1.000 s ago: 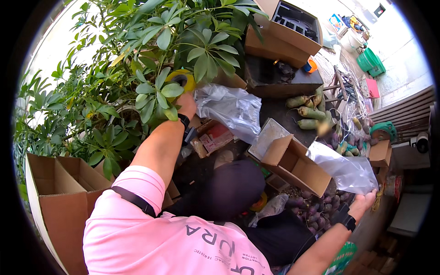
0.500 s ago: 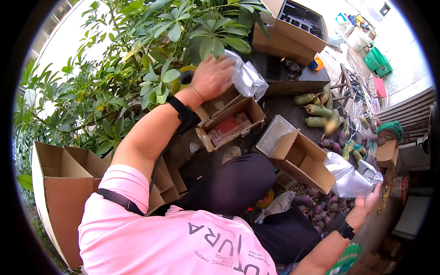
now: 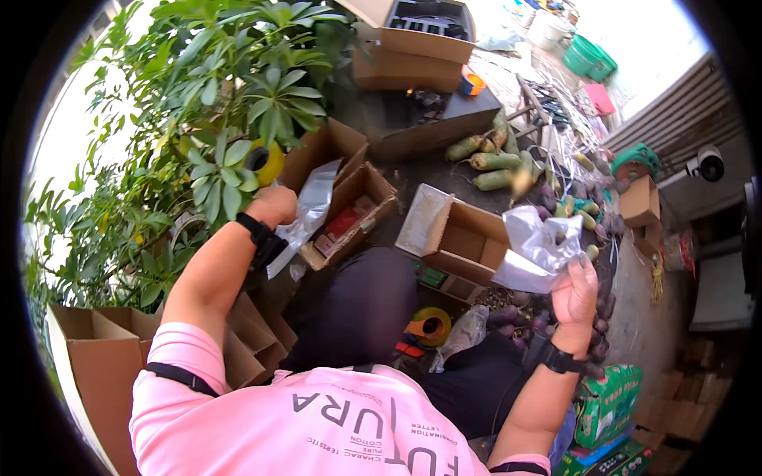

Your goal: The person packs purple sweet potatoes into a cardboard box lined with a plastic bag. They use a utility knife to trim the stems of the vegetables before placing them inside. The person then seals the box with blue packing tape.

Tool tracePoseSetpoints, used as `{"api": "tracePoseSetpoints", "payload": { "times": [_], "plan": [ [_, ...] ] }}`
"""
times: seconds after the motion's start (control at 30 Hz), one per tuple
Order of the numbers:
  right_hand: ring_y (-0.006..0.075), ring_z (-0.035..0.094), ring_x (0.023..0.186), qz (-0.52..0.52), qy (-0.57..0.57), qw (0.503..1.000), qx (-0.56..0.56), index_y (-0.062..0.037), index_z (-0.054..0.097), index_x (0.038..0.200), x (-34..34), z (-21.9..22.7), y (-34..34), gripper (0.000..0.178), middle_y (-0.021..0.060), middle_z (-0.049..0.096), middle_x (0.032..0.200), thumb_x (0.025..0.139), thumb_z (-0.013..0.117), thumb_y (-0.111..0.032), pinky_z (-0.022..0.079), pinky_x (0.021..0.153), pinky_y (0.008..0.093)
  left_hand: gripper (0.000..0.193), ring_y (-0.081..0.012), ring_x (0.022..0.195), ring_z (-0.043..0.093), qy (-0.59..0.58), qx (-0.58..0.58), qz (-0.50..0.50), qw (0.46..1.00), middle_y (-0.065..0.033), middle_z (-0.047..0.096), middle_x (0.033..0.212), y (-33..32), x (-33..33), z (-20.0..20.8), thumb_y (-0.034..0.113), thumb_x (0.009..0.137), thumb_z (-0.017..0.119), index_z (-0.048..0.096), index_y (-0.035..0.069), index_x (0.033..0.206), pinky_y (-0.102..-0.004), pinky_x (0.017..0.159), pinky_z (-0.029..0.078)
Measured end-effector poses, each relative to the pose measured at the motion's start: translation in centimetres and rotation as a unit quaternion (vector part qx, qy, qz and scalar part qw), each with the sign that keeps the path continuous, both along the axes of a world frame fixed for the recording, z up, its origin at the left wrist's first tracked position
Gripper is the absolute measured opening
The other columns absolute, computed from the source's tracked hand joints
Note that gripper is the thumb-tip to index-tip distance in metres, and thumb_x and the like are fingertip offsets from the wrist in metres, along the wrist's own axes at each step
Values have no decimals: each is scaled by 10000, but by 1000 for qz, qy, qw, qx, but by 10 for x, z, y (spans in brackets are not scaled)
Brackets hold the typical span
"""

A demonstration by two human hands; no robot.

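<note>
My left hand (image 3: 275, 207) is closed on a silver foil bag (image 3: 316, 203), beside an open cardboard box with red packs (image 3: 349, 214) in it. That bag hangs slanted over the box's left side. At the right, my right hand (image 3: 577, 292) pinches the near edge of another silver foil bag (image 3: 528, 266), which looks crumpled at the top. It sits just right of an open, tilted cardboard box (image 3: 476, 274) whose visible inside holds nothing. A pale flat panel (image 3: 421, 220) lies behind this box. What the bags contain cannot be seen.
A leafy plant (image 3: 198, 119) crowds the left, with a yellow tape roll (image 3: 266, 161) at its edge. Divided cardboard (image 3: 103, 349) stands near left. Green radishes (image 3: 496, 170) and purple roots (image 3: 540, 321) lie right. A tape dispenser (image 3: 429, 326) sits by my knee.
My left hand has drawn nearer and leftward with its bag, now beside the box of red packs. My right hand still holds its bag by the other box. The whole view has shifted.
</note>
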State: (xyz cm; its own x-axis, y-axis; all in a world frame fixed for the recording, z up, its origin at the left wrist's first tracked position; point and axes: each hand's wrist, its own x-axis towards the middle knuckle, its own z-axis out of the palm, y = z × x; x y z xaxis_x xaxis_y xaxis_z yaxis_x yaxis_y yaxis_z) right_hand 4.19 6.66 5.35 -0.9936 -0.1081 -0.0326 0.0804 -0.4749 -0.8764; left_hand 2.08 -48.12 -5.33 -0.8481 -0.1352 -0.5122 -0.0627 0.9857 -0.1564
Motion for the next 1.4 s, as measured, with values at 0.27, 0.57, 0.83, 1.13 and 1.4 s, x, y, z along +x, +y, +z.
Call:
{"api": "tracePoseSetpoints", "payload": {
  "times": [0.27, 0.57, 0.83, 1.13, 1.4],
  "plan": [
    [148, 665, 918, 14, -7, 1000, -11, 7, 634, 1120, 30, 17, 7, 194, 64, 697, 1035, 975, 593, -116, 530, 846, 300, 470, -301, 906, 651, 296, 514, -278, 756, -145, 639, 1010, 249, 6, 159, 71, 805, 724, 577, 24, 1249, -378, 771, 535],
    [52, 589, 798, 91, 30, 975, 198, 13, 672, 1008, 77, 26, 54, 143, -2, 671, 886, 926, 653, -101, 484, 726, 222, 109, -82, 722, 555, -107, 683, -194, 696, 7, 624, 809, 370, 18, 157, 88, 933, 654, 641, 16, 1015, -269, 672, 474],
    [301, 571, 657, -52, 110, 862, 491, 23, 673, 961, 80, 12, 66, 267, 214, 656, 805, 927, 623, -236, 503, 702, 353, 242, -188, 675, 579, -3, 499, -254, 829, -67, 611, 736, 392, 33, 142, 223, 967, 586, 642, -12, 961, -320, 660, 487],
    [155, 621, 695, -12, 67, 884, 463, 32, 678, 905, 96, 5, 70, 259, 137, 681, 768, 815, 735, -204, 506, 664, 334, 192, -94, 790, 581, -112, 721, 32, 683, -18, 633, 987, 400, 101, 103, 199, 979, 614, 620, 58, 1109, -247, 674, 479],
    [125, 575, 679, 114, 3, 900, 421, 29, 674, 831, 107, -20, 68, 348, 82, 658, 729, 814, 767, -306, 474, 633, 315, 113, -168, 916, 597, -157, 844, 287, 425, -27, 624, 994, 426, 117, 67, 134, 995, 563, 582, 97, 1100, -363, 860, 508]
  ]
}}
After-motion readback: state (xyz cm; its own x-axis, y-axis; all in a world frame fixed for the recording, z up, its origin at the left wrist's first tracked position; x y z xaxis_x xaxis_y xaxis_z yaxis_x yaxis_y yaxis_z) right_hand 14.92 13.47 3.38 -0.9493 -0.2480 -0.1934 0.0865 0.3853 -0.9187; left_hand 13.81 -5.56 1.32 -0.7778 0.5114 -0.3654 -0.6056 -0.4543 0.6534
